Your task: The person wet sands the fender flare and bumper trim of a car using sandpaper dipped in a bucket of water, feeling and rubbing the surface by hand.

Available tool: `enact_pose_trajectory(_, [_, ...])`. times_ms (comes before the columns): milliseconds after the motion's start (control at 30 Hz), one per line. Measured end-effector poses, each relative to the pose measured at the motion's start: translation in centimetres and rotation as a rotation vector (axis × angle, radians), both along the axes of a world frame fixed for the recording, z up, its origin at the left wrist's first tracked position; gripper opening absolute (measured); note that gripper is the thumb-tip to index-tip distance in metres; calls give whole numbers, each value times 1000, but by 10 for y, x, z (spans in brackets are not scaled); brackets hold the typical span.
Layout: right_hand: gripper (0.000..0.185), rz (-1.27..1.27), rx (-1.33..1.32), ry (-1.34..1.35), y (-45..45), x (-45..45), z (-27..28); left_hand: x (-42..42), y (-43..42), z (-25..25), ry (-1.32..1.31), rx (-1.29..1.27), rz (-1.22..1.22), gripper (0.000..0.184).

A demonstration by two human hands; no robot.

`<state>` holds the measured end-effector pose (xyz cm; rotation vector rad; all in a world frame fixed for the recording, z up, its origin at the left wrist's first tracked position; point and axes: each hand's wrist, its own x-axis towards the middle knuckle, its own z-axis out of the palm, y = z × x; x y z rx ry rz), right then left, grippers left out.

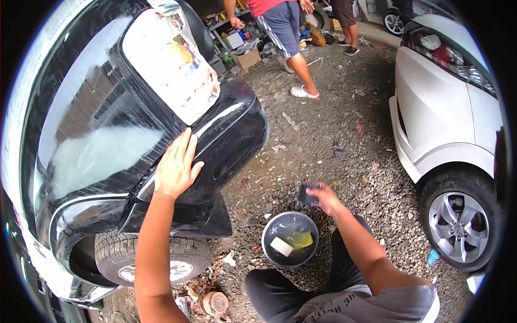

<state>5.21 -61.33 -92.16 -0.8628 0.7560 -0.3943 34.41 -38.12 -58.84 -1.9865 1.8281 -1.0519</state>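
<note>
My left hand (pixel 177 164) lies flat with its fingers stretched out on the black car (pixel 102 113), by the seam above the rear bumper (pixel 231 126). Whitish streaks cover the dark panel around it. To the right, my right hand (pixel 325 198) grips a dark, flat rectangular piece of sandpaper (pixel 308 194), held in the air near a round black bucket (pixel 266 229). Inside the bucket are a white block (pixel 281 246) and a yellow-green sponge-like piece (pixel 302 240). Printed paper (pixel 161 59) masks the car's light area.
A white car (pixel 447 107) with a silver-spoked wheel (pixel 458 226) stands on the right. Gravel (pixel 344 134) covers the ground between the cars. A person in striped shorts (pixel 280 27) and another person (pixel 344 21) are at the back, near cardboard boxes (pixel 247 57). A reddish can (pixel 216 304) lies by the tire.
</note>
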Motion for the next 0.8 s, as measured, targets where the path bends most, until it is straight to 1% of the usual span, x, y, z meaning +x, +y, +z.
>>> enact_pose_trajectory(33, [44, -43, 4, -25, -13, 9, 17, -1, 0, -1, -5, -17, -4, 78])
enact_pose_trajectory(67, [45, -10, -102, -95, -22, 16, 53, 1, 1, -2, -17, -25, -10, 78])
enact_pose_trajectory(100, [45, -96, -172, -167, -26, 31, 92, 0, 2, -2, -20, -36, -19, 78])
enact_pose_trajectory(133, [44, -73, -227, -295, -43, 52, 112, -1, 2, -2, -1, -40, -12, 79])
enact_pose_trajectory(167, [48, -75, -301, -287, -46, 61, 159, -2, 1, -2, 19, -44, -6, 79])
enact_pose_trajectory(200, [56, -122, -616, -345, -66, 94, 163, -3, 1, -2, 61, -48, -7, 81])
enact_pose_trajectory(233, [61, -86, -827, -321, -60, 93, 213, -6, 1, -3, 72, -64, 24, 81])
enact_pose_trajectory(267, [61, -133, -1061, -226, -59, 104, 240, -10, 0, -4, 83, -79, 55, 82])
enact_pose_trajectory(300, [60, -162, -1217, -201, -51, 114, 261, -12, -3, -6, 92, -92, 84, 82])
enact_pose_trajectory(333, [58, -167, -1376, -181, -41, 121, 274, -11, -6, -11, 134, -152, 49, 82])
enact_pose_trajectory(433, [57, -137, -1720, -118, -22, 154, 267, -20, -19, -25, 166, -316, 66, 79])
enact_pose_trajectory(467, [58, -107, -1728, -119, -25, 158, 271, -23, -22, -27, 171, -360, 34, 77])
enact_pose_trajectory(567, [62, 9, -1725, -146, -59, 180, 295, -29, -28, -28, 168, -382, 97, 77])
enact_pose_trajectory(600, [56, 32, -1715, -202, -77, 203, 300, -28, -28, -29, 181, -391, 76, 77])
enact_pose_trajectory(633, [51, 101, -1715, -188, -88, 220, 307, -29, -28, -28, 189, -399, 57, 77])
enact_pose_trajectory(667, [49, 76, -1729, -172, -83, 222, 306, -28, -28, -27, 189, -389, 48, 76])
enact_pose_trajectory(700, [48, 54, -1753, -159, -78, 218, 310, -29, -28, -27, 190, -391, 40, 76])
enact_pose_trajectory(733, [44, 45, -1788, -234, -71, 208, 306, -30, -28, -27, 195, -390, 48, 76])
enact_pose_trajectory(767, [44, 62, -1876, -285, -56, 182, 303, -30, -28, -25, 201, -385, 52, 76])
enact_pose_trajectory(800, [43, 44, -1879, -387, -53, 175, 293, -30, -30, -25, 210, -392, 58, 76])
